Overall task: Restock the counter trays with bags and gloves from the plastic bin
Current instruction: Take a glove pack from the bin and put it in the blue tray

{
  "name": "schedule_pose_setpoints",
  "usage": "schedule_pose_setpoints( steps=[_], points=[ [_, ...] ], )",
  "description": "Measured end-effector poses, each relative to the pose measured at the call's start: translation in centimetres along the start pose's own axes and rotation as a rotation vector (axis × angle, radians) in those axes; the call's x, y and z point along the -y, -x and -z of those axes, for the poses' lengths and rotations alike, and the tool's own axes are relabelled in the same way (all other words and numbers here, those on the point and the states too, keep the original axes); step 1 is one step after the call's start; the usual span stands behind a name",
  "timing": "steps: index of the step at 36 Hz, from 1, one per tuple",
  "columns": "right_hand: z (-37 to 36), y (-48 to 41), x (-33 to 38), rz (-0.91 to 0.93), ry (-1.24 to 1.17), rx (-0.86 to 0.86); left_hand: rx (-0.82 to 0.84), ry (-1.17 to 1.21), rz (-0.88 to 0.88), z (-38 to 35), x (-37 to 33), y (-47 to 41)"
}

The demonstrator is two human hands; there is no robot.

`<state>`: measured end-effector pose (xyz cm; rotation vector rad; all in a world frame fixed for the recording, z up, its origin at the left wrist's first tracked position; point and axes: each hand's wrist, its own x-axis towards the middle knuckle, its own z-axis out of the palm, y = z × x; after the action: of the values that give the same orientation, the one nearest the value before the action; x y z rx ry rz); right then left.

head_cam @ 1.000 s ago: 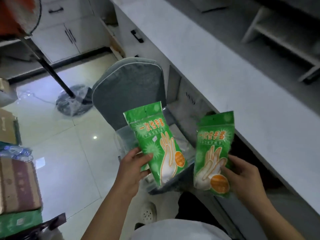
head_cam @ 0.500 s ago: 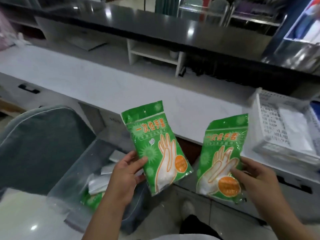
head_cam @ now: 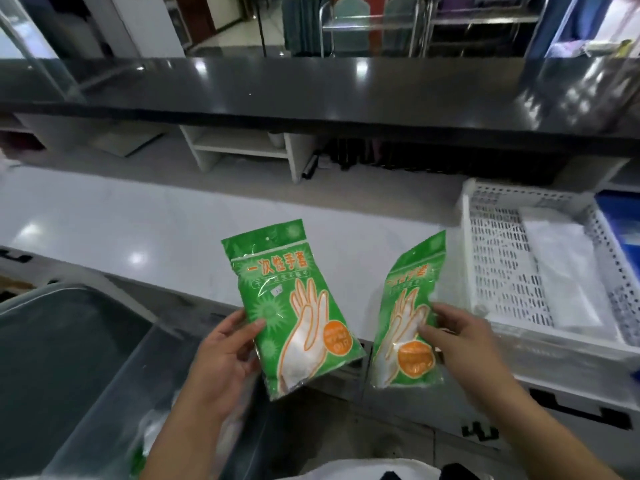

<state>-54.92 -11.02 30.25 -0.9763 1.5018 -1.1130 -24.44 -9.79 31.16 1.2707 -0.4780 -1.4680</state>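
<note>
1. Green glossy plastic glove packet, flat and oblong with a printed white hand outline and an orange round badge, is held upright in the left hand; the thumb lies over its lower left front and the fingers close behind it

2. Second green glossy glove packet, of the same print, is pinched in the right hand at its right edge; it tilts to the right and its upper part bends, so the lettering is creased and blurred

3. Both packets hang in front of the person, side by side and apart, above the near edge of the pale smooth stone-like countertop

4. White perforated plastic tray, rectangular with slotted walls, sits on the countertop just right of the second packet; pale folded plastic sheets lie flat in it, and a blue tray touches its right side

5. Clear plastic bin with straight see-through walls stands below the left forearm, holding pale wrapped items too blurred to name; a grey padded chair back rises just left of it

6. Black polished upper ledge runs across behind the countertop, with a white open shelf unit beneath it
</note>
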Motion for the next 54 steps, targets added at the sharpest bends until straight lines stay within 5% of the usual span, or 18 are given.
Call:
schedule_pose_setpoints(
  steps=[9,20,25,31,40,54],
  points=[
    [-3.1,-12.0,-0.2,-0.223,-0.127,0.228,-0.146,-0.014,-0.042,-2.0,-0.1,-1.7],
    [-2.3,-12.1,-4.2,-0.283,0.053,0.18,-0.168,-0.121,0.016,-3.0,0.5,-2.4],
    [-1.0,-10.5,-1.1,-0.142,0.078,0.204,-0.057,-0.166,0.082,-4.1,-0.7,-4.9],
    [-1.2,-10.0,1.5,-0.295,-0.112,0.375,0.179,-0.219,0.2,-7.0,-1.2,-9.3],
    [-1.3,-10.9,0.4,-0.399,0.018,0.114,0.256,-0.385,0.334,-9.3,0.9,-14.6],
    [-5.9,-13.3,-1.8,-0.368,0.282,-0.146,0.232,-0.659,0.187,-8.5,2.7,-21.1]
  ],
)
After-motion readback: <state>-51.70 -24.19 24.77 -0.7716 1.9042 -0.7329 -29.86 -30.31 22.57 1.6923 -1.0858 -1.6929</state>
